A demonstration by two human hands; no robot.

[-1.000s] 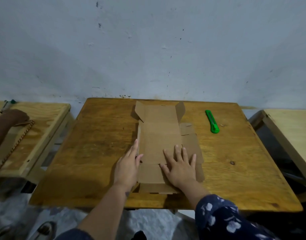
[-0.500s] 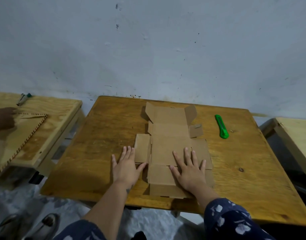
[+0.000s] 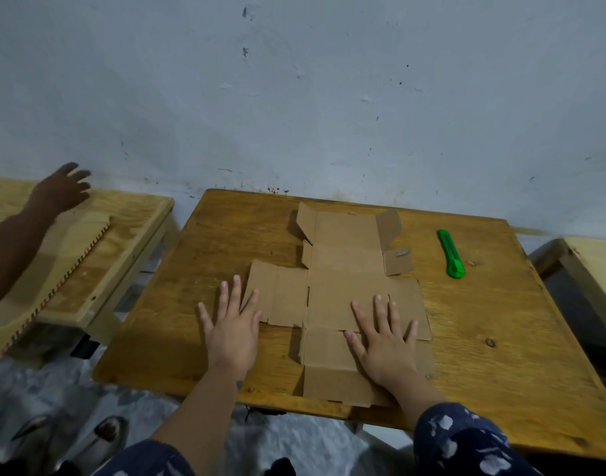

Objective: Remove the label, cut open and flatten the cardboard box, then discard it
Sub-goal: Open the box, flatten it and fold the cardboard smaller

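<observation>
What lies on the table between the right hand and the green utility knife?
In the head view, only the flattened brown cardboard box and bare wooden table lie between the right hand and the green utility knife.

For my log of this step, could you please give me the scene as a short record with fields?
box: cardboard box opened out, lying nearly flat on the table
left hand: open, fingertips on the box's left flap
right hand: open, pressing on the box
knife: green, on the table right of the box, untouched
neighbour: another person's hand over the left-side table
</observation>
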